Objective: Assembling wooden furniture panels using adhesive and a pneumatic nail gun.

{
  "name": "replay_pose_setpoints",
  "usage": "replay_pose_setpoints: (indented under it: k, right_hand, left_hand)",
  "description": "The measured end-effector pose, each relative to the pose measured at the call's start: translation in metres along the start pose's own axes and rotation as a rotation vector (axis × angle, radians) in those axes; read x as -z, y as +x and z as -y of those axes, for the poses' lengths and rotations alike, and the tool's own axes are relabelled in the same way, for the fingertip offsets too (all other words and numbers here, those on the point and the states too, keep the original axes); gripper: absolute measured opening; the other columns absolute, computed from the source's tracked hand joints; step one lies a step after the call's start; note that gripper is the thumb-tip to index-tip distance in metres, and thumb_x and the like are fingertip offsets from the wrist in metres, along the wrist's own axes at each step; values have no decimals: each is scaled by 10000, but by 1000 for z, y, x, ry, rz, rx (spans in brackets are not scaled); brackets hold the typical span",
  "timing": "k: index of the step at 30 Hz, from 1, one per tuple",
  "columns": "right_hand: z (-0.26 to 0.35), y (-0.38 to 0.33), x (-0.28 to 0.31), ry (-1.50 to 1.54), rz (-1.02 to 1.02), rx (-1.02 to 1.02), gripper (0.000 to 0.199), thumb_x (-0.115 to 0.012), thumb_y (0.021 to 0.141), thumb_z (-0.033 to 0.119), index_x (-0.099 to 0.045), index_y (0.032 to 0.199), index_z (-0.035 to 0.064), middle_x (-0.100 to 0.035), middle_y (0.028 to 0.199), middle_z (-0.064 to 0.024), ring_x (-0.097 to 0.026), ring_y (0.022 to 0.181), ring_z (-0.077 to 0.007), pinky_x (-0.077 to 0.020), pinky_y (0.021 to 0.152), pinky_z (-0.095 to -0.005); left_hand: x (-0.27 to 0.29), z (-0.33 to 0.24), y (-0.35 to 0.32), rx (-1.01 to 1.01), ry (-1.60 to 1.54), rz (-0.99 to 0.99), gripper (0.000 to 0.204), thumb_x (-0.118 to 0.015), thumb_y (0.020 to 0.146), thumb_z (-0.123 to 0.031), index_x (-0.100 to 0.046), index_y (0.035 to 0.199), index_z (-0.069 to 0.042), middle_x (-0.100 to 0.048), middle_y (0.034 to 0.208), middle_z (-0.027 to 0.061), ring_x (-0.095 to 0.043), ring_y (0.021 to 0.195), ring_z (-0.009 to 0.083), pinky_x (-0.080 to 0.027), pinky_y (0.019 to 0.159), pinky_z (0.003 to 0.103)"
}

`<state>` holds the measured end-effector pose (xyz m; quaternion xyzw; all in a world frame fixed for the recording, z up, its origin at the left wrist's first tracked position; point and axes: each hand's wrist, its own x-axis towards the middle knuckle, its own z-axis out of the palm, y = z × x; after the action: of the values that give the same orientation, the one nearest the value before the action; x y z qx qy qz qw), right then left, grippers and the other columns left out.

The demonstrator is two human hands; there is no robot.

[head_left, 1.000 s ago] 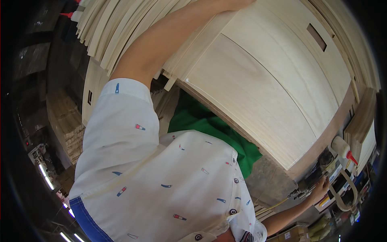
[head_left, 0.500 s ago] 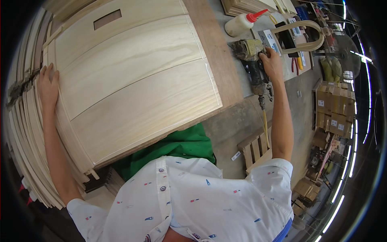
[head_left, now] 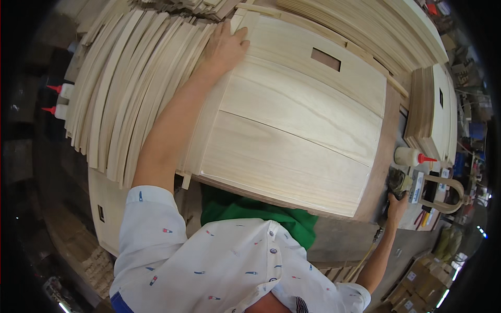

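A pale wooden panel [head_left: 292, 130] made of joined boards, with a small rectangular cutout, lies in front of me on a brown board [head_left: 383, 141]. My left hand [head_left: 225, 51] rests at the panel's far left corner, fingers apart, on the light wooden strip [head_left: 213, 122] along its left edge. To the right, my right hand [head_left: 397, 203] grips a worn pneumatic nail gun [head_left: 400, 181]; a yellow air hose [head_left: 368, 254] runs from it. My fingers partly hide the gun's handle. White lines that look like glue run along the panel's near and right edges.
Many curved wooden strips [head_left: 130, 99] are stacked at left. Beyond the panel lie long boards [head_left: 365, 31]. At right are stacked panels [head_left: 433, 109], a white glue bottle [head_left: 407, 156] with red tip, a curved wooden frame [head_left: 459, 193] and cardboard boxes [head_left: 422, 276].
My view has swung left, so the panel and nail gun appear farther right. My left hand has moved up the strip to the panel's far corner. The right hand stays at the nail gun.
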<state>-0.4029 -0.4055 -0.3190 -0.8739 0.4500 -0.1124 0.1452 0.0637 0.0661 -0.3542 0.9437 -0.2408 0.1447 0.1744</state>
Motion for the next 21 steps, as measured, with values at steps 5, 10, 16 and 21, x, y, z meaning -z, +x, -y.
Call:
replay_pose_setpoints:
  k: [5,10,16,21]
  right_hand:
    - [32,11,55,146,85,-141,264,-643,807,153,-593,996,-23,-613,744,-108,-577,541,-178,-465,507,-332]
    - [200,-11,91,216,162,96,242,-655,830,223,-613,838,-16,-542,580,-34,-520,469,-111,-389,444,-288]
    - [376,15,44,219,412,494,302,-633,849,291,-658,863,-10,-561,584,-24,-546,515,-98,-406,497,-274]
    - [490,29,-9,316,510,723,320,-620,854,299,-668,899,-15,-592,638,-40,-586,538,-113,-465,522,-261]
  left_hand:
    - [-16,9,2,22,18,-107,378,-578,866,-275,-622,1214,-136,-431,1354,286,-369,1312,435,-376,1052,515]
    - [-13,4,1,86,-76,-75,403,-578,876,-295,-610,1262,-183,-375,1438,266,-313,1360,428,-339,1090,504]
    - [-17,6,0,95,-71,-55,406,-574,886,-299,-605,1279,-202,-375,1455,245,-309,1364,411,-360,1079,494]
    - [-22,4,3,62,-101,-111,394,-590,871,-252,-613,1257,-175,-423,1398,274,-362,1326,414,-391,1053,490]
